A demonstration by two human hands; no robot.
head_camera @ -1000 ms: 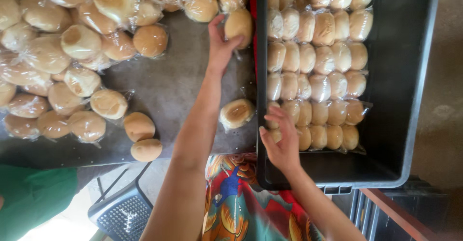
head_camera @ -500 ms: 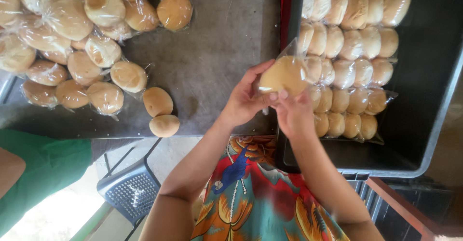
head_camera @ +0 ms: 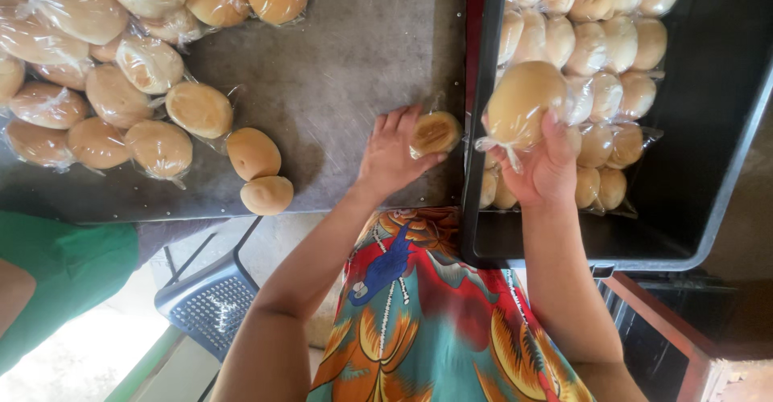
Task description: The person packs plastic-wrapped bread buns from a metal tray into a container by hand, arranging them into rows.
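Your right hand [head_camera: 546, 169] is clamped around a wrapped bun [head_camera: 525, 103], fingers curled up its side, holding it over the near end of the black crate [head_camera: 725, 169], just above the rows of bagged buns [head_camera: 600, 56] packed inside. Your left hand [head_camera: 392, 156] lies flat on the grey worktop [head_camera: 354, 56], fingers spread, the fingertips touching a smaller bun [head_camera: 435, 133] in clear film that sits right against the crate's left wall. So your hands are apart, one on each side of that wall, each with its own bun. Out to the left, two loose buns [head_camera: 259, 173] lie touching each other near the worktop's front edge, and beyond them a heap of wrapped buns [head_camera: 105, 72] fills the far left corner. Below the worktop there's a blue plastic stool [head_camera: 211, 305], and a green sleeve [head_camera: 64, 273] of someone else shows at the left edge.
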